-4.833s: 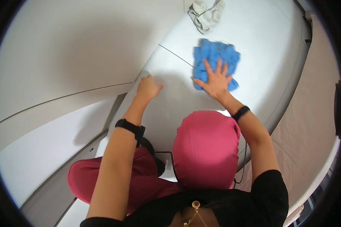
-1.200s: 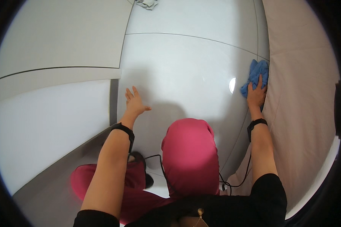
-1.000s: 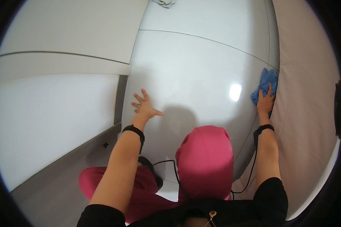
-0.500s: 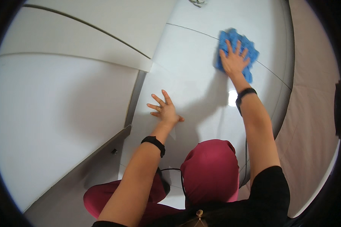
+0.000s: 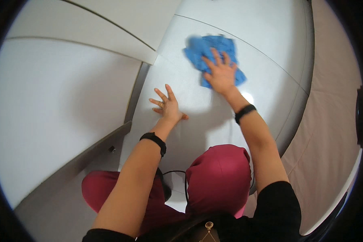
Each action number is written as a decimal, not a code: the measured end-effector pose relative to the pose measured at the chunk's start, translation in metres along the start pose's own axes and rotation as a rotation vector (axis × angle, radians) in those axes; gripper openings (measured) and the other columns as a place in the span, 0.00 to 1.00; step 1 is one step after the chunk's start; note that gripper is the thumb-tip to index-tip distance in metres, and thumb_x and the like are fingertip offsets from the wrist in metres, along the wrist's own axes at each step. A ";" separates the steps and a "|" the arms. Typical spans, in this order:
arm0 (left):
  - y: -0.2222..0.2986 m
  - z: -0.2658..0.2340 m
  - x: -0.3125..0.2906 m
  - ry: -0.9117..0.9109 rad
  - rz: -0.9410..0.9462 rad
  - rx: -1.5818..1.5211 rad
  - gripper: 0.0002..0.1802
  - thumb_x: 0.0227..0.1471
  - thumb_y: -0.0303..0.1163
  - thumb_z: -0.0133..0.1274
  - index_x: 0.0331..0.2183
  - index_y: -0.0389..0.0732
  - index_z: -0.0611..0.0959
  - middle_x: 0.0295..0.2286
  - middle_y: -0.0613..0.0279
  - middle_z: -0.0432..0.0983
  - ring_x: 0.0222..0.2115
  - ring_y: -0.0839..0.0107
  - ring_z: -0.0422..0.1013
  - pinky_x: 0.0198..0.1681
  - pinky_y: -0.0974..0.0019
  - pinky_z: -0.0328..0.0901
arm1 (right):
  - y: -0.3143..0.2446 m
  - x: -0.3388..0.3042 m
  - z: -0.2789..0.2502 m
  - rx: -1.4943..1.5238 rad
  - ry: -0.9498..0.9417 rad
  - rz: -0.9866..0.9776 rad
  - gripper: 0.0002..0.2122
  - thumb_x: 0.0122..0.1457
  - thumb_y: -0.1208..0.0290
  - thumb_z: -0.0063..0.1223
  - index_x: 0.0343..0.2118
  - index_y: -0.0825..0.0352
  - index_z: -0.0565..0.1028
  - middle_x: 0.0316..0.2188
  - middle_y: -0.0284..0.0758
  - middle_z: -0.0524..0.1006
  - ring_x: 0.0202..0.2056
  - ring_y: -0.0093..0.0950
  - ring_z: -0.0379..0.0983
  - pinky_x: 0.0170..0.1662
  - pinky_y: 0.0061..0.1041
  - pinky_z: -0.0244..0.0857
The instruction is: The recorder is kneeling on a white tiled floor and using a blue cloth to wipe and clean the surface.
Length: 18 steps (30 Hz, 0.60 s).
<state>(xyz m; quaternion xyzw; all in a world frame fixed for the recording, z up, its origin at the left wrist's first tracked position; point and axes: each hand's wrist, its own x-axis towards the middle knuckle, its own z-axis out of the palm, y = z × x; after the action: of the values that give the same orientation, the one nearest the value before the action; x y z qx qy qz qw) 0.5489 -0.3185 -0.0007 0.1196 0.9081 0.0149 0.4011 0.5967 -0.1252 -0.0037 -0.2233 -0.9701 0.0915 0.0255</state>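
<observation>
A crumpled blue cloth (image 5: 220, 43) lies spread on the glossy white tiled floor (image 5: 262, 76). On its near part rests my right hand (image 5: 222, 77), palm down with the fingers apart, pressing it flat rather than gripping it. One upper left corner of the cloth is smeared by motion. My left hand (image 5: 170, 109) is planted on the floor to the left, fingers spread and holding nothing, with a ring on one finger. Both wrists wear black bands.
White cabinet fronts (image 5: 64, 92) with a grey base edge rise along the left. A beige fabric-covered side (image 5: 316, 133) bounds the floor on the right. My knee (image 5: 218, 177) in dark red trousers is close in front, with a black cord (image 5: 174, 172) beside it.
My right hand has slid the blue cloth leftward and slightly nearer across the floor. My left hand stays planted, open. The view has shifted a little.
</observation>
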 end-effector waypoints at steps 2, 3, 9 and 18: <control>0.004 0.000 -0.001 -0.005 0.031 0.021 0.80 0.18 0.37 0.72 0.55 0.47 0.23 0.52 0.32 0.12 0.53 0.28 0.19 0.51 0.31 0.39 | 0.041 -0.035 -0.009 -0.033 0.066 0.117 0.25 0.41 0.60 0.52 0.48 0.44 0.68 0.58 0.29 0.54 0.56 0.39 0.48 0.50 0.55 0.47; 0.006 0.000 -0.002 0.006 0.020 0.021 0.79 0.19 0.37 0.72 0.55 0.48 0.24 0.53 0.33 0.13 0.53 0.28 0.20 0.51 0.31 0.39 | 0.061 -0.055 -0.012 -0.058 0.089 0.181 0.25 0.41 0.61 0.52 0.48 0.44 0.68 0.58 0.28 0.54 0.56 0.40 0.49 0.49 0.56 0.46; -0.008 0.000 -0.004 0.074 0.029 0.019 0.79 0.19 0.37 0.72 0.56 0.49 0.25 0.54 0.35 0.15 0.53 0.29 0.20 0.52 0.31 0.39 | 0.169 -0.186 -0.010 -0.167 0.114 0.609 0.28 0.44 0.60 0.50 0.53 0.42 0.62 0.60 0.25 0.47 0.59 0.39 0.42 0.51 0.61 0.38; 0.000 0.003 -0.002 0.017 -0.004 0.003 0.78 0.21 0.36 0.71 0.55 0.39 0.25 0.54 0.32 0.16 0.53 0.29 0.20 0.52 0.31 0.36 | 0.227 -0.254 0.007 0.059 0.242 1.266 0.24 0.55 0.49 0.36 0.56 0.41 0.56 0.59 0.35 0.50 0.56 0.45 0.47 0.50 0.57 0.44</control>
<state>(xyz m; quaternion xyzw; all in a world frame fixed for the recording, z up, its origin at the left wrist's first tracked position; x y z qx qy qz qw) 0.5522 -0.3192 -0.0011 0.1181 0.9116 0.0139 0.3935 0.9216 -0.0373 -0.0551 -0.7604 -0.6380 0.0896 0.0819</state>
